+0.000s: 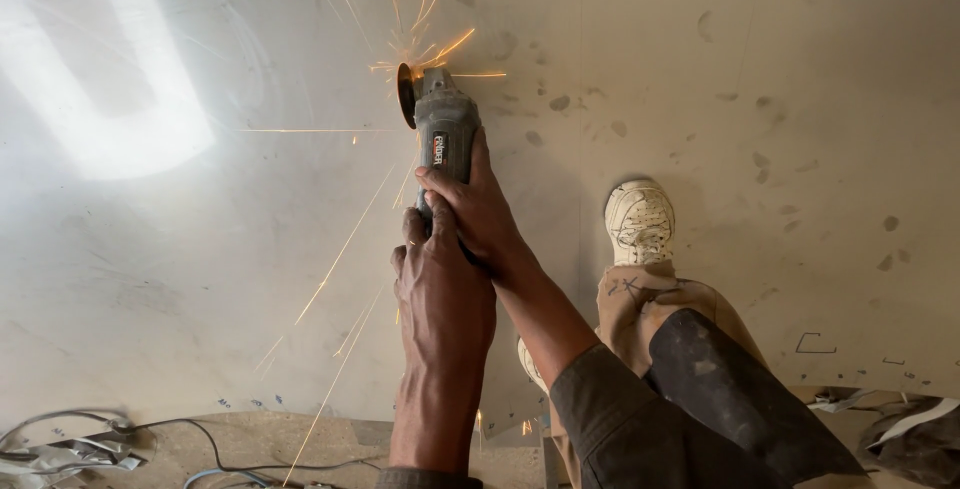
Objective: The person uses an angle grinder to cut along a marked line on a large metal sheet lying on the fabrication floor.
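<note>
A grey angle grinder (443, 129) with a dark disc (406, 95) cuts into a large pale metal sheet (200, 249) lying flat below me. Orange sparks (420, 29) fly out from the disc in all directions. My right hand (480, 211) grips the grinder's body from the right side. My left hand (440, 294) wraps around the rear of the tool, just behind the right one. Both forearms reach forward from the bottom of the view.
My foot in a whitish shoe (639, 219) stands on the sheet to the right of the grinder, with my bent knee (700, 349) below it. Cables (210, 449) and metal scraps (60, 449) lie along the sheet's near edge. Dark smudges dot the sheet at right.
</note>
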